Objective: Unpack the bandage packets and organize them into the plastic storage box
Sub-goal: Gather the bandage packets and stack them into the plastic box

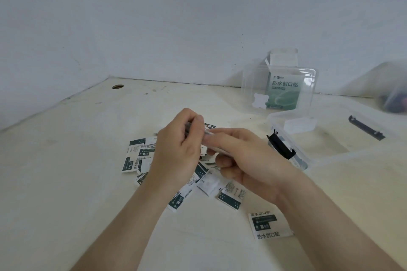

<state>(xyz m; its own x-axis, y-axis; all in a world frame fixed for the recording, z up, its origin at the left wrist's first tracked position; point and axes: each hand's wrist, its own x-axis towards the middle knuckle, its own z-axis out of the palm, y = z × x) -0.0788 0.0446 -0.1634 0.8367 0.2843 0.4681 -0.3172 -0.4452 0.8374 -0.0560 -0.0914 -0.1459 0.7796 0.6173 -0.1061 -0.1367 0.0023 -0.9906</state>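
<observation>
Fingers [195,122] of the left hand [176,152] are curling down over one end of a thin stack of packets [209,144]. The right hand [248,160] is pinching the other end, its forefinger lying flat along the top (the stack is showing edge-on and blurred, so its count cannot be told). Both hands are holding it in the air, just above the loose packets [141,156] that are lying scattered flat on the bench [66,171]. These are small, flat paper rectangles, white with dark green panels and printed characters, some overlapping. One single packet [269,224] is lying apart from the rest, nearer the person, beside the right forearm. The bench is showing a pale, matte, scuffed surface with a round hole [117,87] near its far left corner. To the right of the hands the plastic storage box [326,138] is sitting open. It is clear and thin-walled with rounded corners, a black latch [280,146] is hanging at its near-left end, and its lid [251,86] is standing upright. Behind the lid a green-and-white carton [284,61] is standing with its top flap open.
</observation>
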